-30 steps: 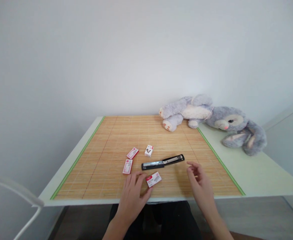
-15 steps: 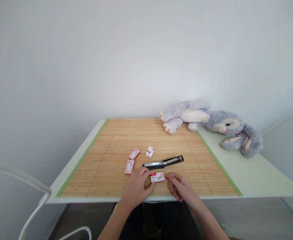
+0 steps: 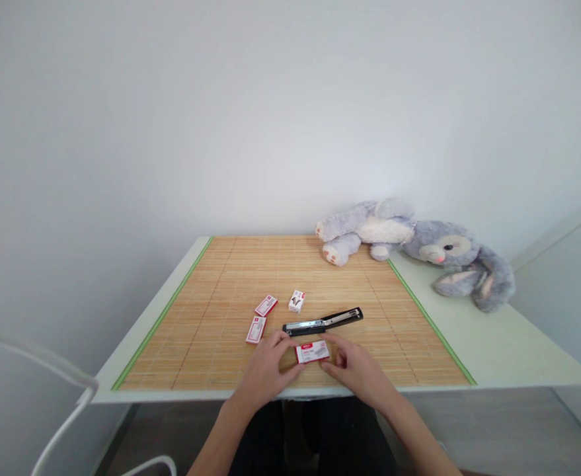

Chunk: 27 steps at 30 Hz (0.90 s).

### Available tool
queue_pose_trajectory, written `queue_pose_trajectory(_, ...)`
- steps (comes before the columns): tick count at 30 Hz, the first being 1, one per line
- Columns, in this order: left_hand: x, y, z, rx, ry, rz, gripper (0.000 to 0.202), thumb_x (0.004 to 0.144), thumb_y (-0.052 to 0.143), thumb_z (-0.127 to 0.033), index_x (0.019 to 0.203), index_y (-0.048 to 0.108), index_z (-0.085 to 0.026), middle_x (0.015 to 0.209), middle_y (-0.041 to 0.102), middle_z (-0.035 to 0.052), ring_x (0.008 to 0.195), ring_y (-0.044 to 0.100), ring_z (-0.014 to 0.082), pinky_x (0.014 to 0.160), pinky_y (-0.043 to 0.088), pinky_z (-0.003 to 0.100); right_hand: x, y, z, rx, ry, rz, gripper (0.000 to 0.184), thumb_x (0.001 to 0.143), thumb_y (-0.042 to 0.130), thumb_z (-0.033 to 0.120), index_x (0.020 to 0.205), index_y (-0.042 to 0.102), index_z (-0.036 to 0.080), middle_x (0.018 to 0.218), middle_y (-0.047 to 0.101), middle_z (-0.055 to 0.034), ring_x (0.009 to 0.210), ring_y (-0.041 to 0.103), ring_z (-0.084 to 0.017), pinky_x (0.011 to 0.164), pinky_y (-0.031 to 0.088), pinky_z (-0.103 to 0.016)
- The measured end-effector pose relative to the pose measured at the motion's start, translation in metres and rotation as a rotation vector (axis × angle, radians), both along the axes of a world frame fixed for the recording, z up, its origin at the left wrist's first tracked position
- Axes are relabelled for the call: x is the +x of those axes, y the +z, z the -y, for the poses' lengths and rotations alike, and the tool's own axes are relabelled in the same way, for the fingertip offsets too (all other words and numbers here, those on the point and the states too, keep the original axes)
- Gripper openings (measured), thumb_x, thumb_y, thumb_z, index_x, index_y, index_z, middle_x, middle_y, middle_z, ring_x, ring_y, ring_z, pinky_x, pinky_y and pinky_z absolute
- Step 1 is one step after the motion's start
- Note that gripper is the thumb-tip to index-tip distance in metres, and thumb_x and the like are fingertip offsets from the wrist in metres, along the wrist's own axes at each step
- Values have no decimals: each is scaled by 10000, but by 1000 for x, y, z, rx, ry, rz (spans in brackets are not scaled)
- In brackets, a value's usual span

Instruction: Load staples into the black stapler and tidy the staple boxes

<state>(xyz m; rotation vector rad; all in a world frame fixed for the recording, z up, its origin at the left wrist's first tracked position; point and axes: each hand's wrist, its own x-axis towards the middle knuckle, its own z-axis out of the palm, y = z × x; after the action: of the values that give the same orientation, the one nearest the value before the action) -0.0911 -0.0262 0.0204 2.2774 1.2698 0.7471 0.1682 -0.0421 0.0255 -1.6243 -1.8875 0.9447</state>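
Note:
A white and red staple box [image 3: 312, 352] is at the front of the bamboo mat. My left hand [image 3: 266, 367] has its thumb and fingers around the box's left end. At the right end, my right hand [image 3: 358, 370] grips it between thumb and index finger. Just behind the box lies a black stapler [image 3: 305, 327], its top swung back and its metal staple channel exposed. Two more red and white boxes, one nearer [image 3: 256, 329] and one farther [image 3: 266, 305], rest to the left. A small white box [image 3: 297, 301] with a dark picture stands behind the stapler.
The bamboo mat [image 3: 250, 264] with green edges covers much of the white table [image 3: 508, 350]. A grey plush rabbit [image 3: 387, 231] lies on its side at the back right, against the wall. A white cable or tube [image 3: 67, 413] curves at the lower left.
My right hand has opened out from its curled pose and moved left onto the staple box's right end. The box is turned slightly; my left hand stays at its left end.

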Motion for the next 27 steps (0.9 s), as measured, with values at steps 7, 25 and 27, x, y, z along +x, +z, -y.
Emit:
queue_pose_trajectory(7, -10, 0, -4, -28, -24, 21, 269, 876, 732, -329, 1139, 684, -302, 1128, 641, 31, 1071, 635, 222, 957, 517, 385, 4, 13, -4, 26, 45, 178, 360, 869, 696, 342, 1228, 707, 316, 715, 626, 32, 668, 578, -163, 612, 302, -265)
queue_pose_trajectory(25, 1, 3, 6, 164, 156, -123, 669, 786, 776, -496, 1359, 516, -271, 1408, 574, 100, 1335, 491, 335, 1148, 314, 563, -63, 30, -45, 80, -38, -30, 379, 998, 512, 491, 1022, 765, 209, 910, 774, -69, 804, 674, -204, 710, 425, -281)
queue_pose_trajectory(27, 2, 3, 5, 161, 159, -123, 679, 777, 782, -500, 1357, 512, -273, 1406, 577, 99, 1332, 494, 334, 1147, 303, 563, -70, 22, -51, 47, -86, -112, 401, 991, 513, 489, 954, 766, 180, 924, 784, -91, 823, 692, -213, 728, 451, -279)
